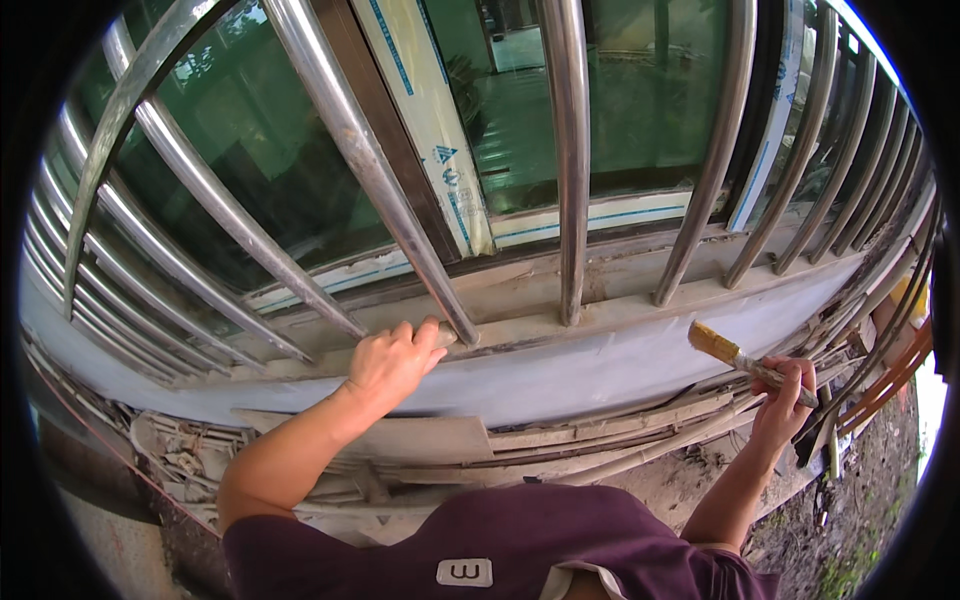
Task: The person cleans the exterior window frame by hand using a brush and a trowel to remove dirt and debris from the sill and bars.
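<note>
My right hand (784, 392) is wrapped round the worn handle of a paintbrush (716, 344). Its yellowish-brown bristles point up and left, apart from the pale wall (600, 372) below the window. My left hand (394, 362) is closed at the dusty sill (515, 326), right beside the foot of a metal bar (372, 170). A small greyish-tan bit shows at its fingertips, too little of it to name. Dirt and dust lie along the sill between the feet of the bars.
Upright metal bars stand before green-tinted window glass (640, 100), whose frame carries printed protective film (432, 130). Boards and poles (600, 440) are piled along the wall's foot. Cables and orange pipes (890, 385) run at the right, above bare soil (850, 500).
</note>
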Demonstrator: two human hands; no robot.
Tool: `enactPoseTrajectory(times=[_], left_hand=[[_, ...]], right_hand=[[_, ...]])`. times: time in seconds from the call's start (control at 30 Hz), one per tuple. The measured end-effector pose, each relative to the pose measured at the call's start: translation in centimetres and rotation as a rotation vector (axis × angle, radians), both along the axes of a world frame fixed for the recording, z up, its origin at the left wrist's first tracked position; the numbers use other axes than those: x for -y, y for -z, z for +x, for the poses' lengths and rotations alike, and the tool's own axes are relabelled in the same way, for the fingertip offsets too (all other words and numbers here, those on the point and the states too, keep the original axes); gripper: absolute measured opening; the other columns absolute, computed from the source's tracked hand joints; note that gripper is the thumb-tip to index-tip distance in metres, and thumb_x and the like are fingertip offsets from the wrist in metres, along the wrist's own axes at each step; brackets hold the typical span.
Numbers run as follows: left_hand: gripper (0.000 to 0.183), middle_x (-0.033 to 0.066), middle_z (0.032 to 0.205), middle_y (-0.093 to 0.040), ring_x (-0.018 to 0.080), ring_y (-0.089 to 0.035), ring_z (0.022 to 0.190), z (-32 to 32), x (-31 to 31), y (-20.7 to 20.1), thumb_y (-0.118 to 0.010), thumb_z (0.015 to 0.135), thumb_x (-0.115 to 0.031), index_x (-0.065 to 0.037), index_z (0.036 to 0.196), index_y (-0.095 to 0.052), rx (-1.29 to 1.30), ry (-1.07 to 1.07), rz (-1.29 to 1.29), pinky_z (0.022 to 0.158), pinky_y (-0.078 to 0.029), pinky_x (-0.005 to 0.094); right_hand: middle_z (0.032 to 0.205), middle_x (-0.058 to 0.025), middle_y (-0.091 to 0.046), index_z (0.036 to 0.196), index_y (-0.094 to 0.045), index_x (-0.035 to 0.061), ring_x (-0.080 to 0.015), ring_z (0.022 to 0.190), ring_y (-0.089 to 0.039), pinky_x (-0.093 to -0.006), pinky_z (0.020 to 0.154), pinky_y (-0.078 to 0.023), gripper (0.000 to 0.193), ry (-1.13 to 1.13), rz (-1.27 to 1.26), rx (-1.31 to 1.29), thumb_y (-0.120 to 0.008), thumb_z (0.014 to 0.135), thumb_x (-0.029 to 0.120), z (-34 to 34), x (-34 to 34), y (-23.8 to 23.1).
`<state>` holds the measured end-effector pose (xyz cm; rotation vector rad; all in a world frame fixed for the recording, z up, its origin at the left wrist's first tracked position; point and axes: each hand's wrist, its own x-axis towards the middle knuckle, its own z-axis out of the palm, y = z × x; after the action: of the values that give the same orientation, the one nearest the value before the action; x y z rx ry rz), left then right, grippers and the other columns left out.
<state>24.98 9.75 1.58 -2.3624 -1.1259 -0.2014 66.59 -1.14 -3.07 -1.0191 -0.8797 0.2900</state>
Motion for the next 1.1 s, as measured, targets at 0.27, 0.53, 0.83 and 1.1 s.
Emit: enactPoseTrajectory(times=[0.27, 0.53, 0.83, 1.1], left_hand=[[0.034, 0.0067, 0.058, -0.049, 0.0208, -0.056, 0.048, 0.0, 0.1, -0.4, -0.062, 0.073, -0.031, -0.007, 0.094, -0.051, 0.038, -0.004, 0.001, 0.039, -0.046, 0.0302], [0.03, 0.0073, 0.059, -0.051, 0.0219, -0.057, 0.047, 0.0, 0.6, -1.2, -0.061, 0.074, -0.029, -0.006, 0.09, -0.05, 0.035, -0.022, -0.045, 0.039, -0.046, 0.0308], [0.032, 0.0078, 0.059, -0.051, 0.0219, -0.056, 0.047, -0.1, 1.6, 1.0, -0.06, 0.074, -0.033, -0.006, 0.089, -0.049, 0.117, -0.082, 0.007, 0.039, -0.046, 0.0306], [0.031, 0.0081, 0.06, -0.053, 0.0234, -0.057, 0.048, 0.3, 0.8, 2.4, -0.061, 0.074, -0.033, -0.008, 0.087, -0.05, 0.202, -0.044, 0.012, 0.039, -0.046, 0.0322]], right_hand=[[0.071, -0.0117, -0.059, 0.075, -0.048, -0.0001, -0.0119, 0.045, -0.051, -0.0212, 0.041, -0.042, 0.021, 0.009, -0.062, 0.054, -0.042, 0.088, 0.015, -2.5, -0.6, -1.4], [0.07, -0.0122, -0.059, 0.075, -0.047, -0.0003, -0.0119, 0.045, -0.051, -0.0204, 0.04, -0.043, 0.02, -0.017, -0.028, 0.009, -0.042, 0.087, 0.014, -3.0, 0.2, -1.1], [0.071, -0.0148, -0.058, 0.076, -0.046, -0.0003, -0.0148, 0.045, -0.052, -0.0229, 0.041, -0.044, 0.018, -0.173, 0.12, -0.04, -0.041, 0.088, 0.012, -6.2, -0.7, -3.5], [0.071, -0.0143, -0.058, 0.076, -0.046, -0.0006, -0.0144, 0.046, -0.052, -0.0227, 0.042, -0.044, 0.018, -0.196, 0.085, -0.071, -0.041, 0.088, 0.011, -6.9, 0.0, -3.0]])
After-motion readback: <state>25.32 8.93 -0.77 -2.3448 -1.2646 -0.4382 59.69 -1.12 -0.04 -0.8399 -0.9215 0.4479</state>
